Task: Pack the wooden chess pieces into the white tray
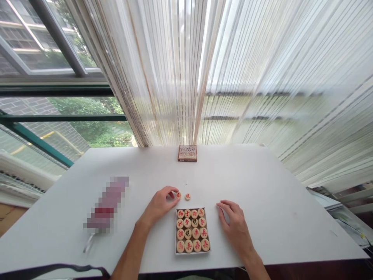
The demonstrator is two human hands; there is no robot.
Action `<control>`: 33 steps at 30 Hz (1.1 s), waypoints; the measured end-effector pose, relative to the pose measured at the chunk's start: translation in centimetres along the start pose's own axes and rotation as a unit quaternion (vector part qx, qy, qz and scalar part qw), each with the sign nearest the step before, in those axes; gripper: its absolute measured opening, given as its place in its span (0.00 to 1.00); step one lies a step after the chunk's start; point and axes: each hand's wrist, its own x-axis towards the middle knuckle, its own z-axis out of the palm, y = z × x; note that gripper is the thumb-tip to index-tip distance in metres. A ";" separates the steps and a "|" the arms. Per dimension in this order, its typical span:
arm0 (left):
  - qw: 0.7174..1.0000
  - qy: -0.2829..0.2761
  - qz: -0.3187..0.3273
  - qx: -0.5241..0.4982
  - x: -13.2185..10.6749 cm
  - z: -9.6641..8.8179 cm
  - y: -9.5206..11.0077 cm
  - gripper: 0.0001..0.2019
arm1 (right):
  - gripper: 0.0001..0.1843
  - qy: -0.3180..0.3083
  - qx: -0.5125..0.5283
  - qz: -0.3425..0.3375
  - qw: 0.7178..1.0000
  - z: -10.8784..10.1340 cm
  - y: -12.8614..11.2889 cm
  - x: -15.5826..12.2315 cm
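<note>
My left hand (162, 201) is at the table's middle, its thumb and index finger pinched at the edge of a round wooden Chinese chess piece (178, 195) with a red character. Just right of it lies a second red-marked piece (187, 196), apart from the fingers. Below them is a square open box (193, 253) filled with rows of pieces. Most carry red characters; two, including one black-marked piece (188, 233), are black. To the right of the box, my right hand (232, 218) rests on the table, holding nothing, with thumb and fingers slightly apart.
A brown printed box lid (187, 153) lies at the white table's (250, 175) far edge. On the left is a pixelated purplish object (106, 204). A dark strap (58, 267) crosses the lower left corner. String curtains (175, 77) hang behind the table beside a window.
</note>
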 end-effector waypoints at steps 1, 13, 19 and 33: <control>1.000 0.000 -0.003 -0.008 -0.2 0.0 0.2 0.11 | 0.13 0.000 0.000 -0.001 1.000 0.0 0.0 0.0; 0.993 -0.043 -0.022 -0.108 -2.7 0.5 4.9 0.10 | 0.11 -0.011 0.006 -0.001 1.000 -0.1 -0.1 -0.1; 0.998 -0.070 0.000 -0.010 -3.7 1.5 4.9 0.10 | 0.11 -0.010 0.017 0.005 1.000 -0.2 -0.1 0.0; 0.989 -0.115 0.019 0.094 -3.7 2.9 5.3 0.12 | 0.10 -0.005 0.021 0.010 1.000 0.0 0.1 -0.1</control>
